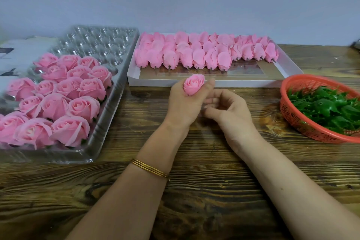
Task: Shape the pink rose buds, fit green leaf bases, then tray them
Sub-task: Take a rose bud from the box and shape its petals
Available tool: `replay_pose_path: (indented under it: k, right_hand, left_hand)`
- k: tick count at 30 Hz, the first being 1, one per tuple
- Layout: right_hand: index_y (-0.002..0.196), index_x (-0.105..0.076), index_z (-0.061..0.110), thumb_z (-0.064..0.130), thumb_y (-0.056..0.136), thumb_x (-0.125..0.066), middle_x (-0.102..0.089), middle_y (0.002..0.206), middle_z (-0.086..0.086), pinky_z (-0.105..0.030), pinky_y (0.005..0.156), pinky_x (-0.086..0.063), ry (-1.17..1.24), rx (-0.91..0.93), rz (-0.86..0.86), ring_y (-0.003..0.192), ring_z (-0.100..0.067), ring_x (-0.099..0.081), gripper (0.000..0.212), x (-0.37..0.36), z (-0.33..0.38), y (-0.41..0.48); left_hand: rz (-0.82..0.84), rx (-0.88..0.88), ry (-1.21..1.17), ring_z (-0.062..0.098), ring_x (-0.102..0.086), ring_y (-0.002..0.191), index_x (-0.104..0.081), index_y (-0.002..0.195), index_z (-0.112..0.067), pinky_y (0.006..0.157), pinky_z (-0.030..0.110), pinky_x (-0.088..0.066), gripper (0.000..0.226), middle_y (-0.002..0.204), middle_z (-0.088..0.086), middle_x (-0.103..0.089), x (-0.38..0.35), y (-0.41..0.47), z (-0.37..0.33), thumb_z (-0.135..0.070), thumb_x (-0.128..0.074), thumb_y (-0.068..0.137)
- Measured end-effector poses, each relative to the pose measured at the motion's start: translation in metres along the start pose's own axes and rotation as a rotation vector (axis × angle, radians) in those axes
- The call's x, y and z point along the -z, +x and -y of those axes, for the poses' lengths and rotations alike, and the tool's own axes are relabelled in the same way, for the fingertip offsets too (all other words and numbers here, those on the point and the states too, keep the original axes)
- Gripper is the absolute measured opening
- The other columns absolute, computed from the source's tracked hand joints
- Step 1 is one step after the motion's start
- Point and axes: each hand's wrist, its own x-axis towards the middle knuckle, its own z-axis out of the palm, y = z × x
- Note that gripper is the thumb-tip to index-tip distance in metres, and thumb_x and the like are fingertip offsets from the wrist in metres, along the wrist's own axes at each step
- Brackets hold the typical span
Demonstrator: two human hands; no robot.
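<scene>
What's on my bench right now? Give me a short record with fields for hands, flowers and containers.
left hand: grips one pink rose bud, bloom facing up
right hand: fingers curled beside left hand; contents hidden
clear tray: left, near cells hold finished roses, far cells empty
white box: centre back, rows of unshaped buds lying down
red basket: right, holds green leaf bases
surface: wooden table
</scene>
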Motion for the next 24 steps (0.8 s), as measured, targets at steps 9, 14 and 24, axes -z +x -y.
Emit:
replay_pose_path:
  k: [9,14,24]
  right_hand:
    - [0.098,-0.064,-0.004,-0.008,0.075,-0.076,-0.063,0.081,-0.012,-0.024,0.064,-0.045,-0.123,0.212,0.021,0.071,-0.013,-0.054,0.027,-0.005,-0.004,-0.001]
    - [0.091,-0.066,0.000,-0.006,0.075,-0.076,-0.060,0.071,0.000,-0.022,0.061,-0.044,-0.128,0.230,0.046,0.066,-0.009,-0.050,0.020,-0.003,-0.004,-0.001]
    - [0.107,-0.069,0.005,-0.012,0.081,-0.065,-0.051,0.069,-0.005,-0.025,0.072,-0.043,-0.041,0.163,0.151,0.072,-0.017,-0.045,0.031,-0.001,-0.004,0.000]
  left_hand:
    - [0.115,0.103,-0.200,0.004,-0.050,0.044,-0.054,0.058,-0.020,0.048,0.018,-0.046,0.037,0.047,-0.010,-0.051,-0.005,0.000,0.005,-0.005,-0.072,0.086]
    - [0.122,0.111,-0.178,0.015,-0.055,0.061,-0.059,0.076,-0.008,0.055,0.021,-0.052,0.017,0.067,0.008,-0.054,-0.003,-0.001,0.000,-0.006,-0.072,0.086]
    - [0.217,0.107,-0.120,0.014,-0.047,0.057,-0.063,0.071,-0.012,0.057,0.022,-0.046,0.018,0.064,0.006,-0.049,0.004,0.000,-0.004,-0.008,-0.071,0.087]
